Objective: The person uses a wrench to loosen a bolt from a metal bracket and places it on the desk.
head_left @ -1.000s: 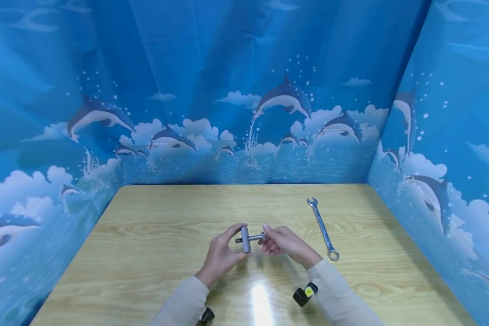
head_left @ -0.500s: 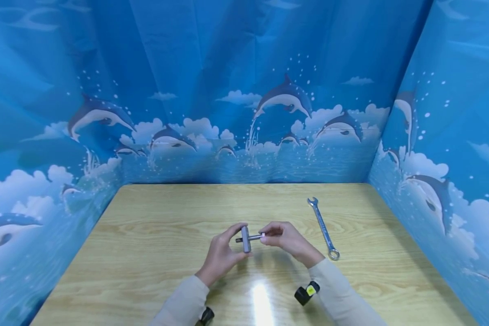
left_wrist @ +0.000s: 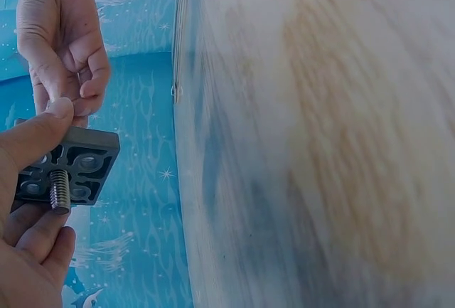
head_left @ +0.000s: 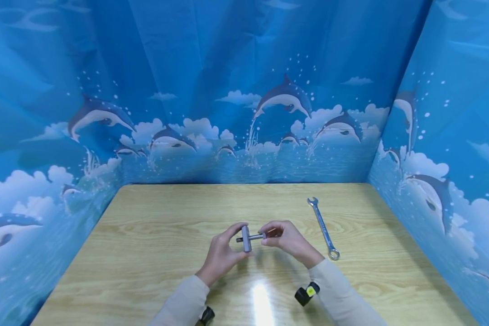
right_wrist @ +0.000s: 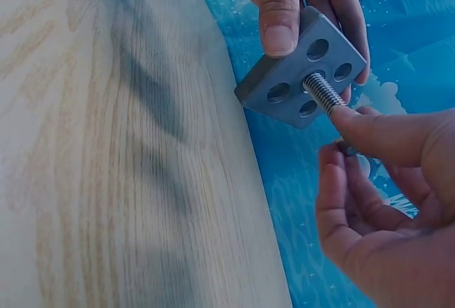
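In the head view my left hand (head_left: 220, 256) holds a grey square plate (head_left: 246, 239) by its edges, thumb on one side and fingers on the opposite one. A threaded bolt (right_wrist: 323, 93) runs through the plate's middle. Several round holes surround it on the face seen in the right wrist view. On the ribbed back face, in the left wrist view, the bolt's threaded end (left_wrist: 60, 193) sticks out. My right hand (head_left: 289, 240) pinches the bolt's other end between thumb and fingers, which mostly cover that end. Both hands are raised over the table.
A combination wrench (head_left: 323, 228) lies on the wood-grain table (head_left: 167, 271), right of my right hand. Blue curtains with dolphins (head_left: 285, 99) stand along the table's back and sides. A black wrist camera (head_left: 302, 296) sits under the right sleeve.
My right hand has turned at the bolt's end: its fingers were curled below with the thumb on top, and now the fingers lie above the thumb. Left hand and plate barely moved.
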Available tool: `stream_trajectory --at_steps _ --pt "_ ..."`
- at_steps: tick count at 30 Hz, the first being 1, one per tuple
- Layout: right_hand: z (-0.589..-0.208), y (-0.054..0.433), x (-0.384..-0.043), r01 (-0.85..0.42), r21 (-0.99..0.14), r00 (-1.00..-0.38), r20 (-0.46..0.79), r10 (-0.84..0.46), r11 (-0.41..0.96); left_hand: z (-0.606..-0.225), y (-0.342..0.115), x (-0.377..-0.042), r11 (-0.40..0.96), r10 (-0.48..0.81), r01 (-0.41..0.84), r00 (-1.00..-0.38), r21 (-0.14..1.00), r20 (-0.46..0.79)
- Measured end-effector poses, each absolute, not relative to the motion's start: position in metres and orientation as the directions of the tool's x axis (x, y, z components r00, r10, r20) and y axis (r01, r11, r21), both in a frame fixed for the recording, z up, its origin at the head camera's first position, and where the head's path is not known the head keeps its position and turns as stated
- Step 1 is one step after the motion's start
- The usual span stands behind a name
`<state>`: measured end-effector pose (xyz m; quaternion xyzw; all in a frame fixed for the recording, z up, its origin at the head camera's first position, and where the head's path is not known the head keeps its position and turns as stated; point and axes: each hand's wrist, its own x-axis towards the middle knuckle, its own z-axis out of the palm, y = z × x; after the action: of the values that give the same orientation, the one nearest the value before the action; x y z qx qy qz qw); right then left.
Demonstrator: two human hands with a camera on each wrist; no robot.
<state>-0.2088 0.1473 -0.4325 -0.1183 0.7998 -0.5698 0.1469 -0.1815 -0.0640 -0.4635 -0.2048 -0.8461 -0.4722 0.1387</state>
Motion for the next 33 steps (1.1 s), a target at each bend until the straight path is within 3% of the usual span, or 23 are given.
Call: stream_trajectory --at_steps 5,10,17,26,33 --pt "-0.4381 0.1487 -0.2119 -0.014 -0.959 -0.908 -0.107 -0.406 0.284 -0.4641 -0.0644 -0.1821 0.465 0.212 0.482 -0.875 0.742 0.435" --pt "-0.4396 0.1469 -0.2127 0.073 -0.959 -0.908 -0.177 -0.38 0.272 -0.4652 -0.0641 -0.1821 0.471 0.21 0.494 -0.868 0.731 0.451" --pt "-0.4413 0.1458 -0.2105 0.136 -0.939 -0.874 -0.264 -0.408 0.316 -0.4662 -0.0641 -0.1815 0.46 0.212 0.51 -0.858 0.727 0.467" --pt "-0.4397 0.1475 -0.2116 0.099 -0.958 -0.883 -0.21 -0.419 0.271 -0.4668 -0.0648 -0.1814 0.471 0.211 0.504 -0.861 0.724 0.463" --pt "-0.4366 0.1492 -0.2102 0.062 -0.96 -0.924 -0.158 -0.347 0.272 -0.4647 -0.0651 -0.1804 0.476 0.21 0.486 -0.872 0.733 0.442"
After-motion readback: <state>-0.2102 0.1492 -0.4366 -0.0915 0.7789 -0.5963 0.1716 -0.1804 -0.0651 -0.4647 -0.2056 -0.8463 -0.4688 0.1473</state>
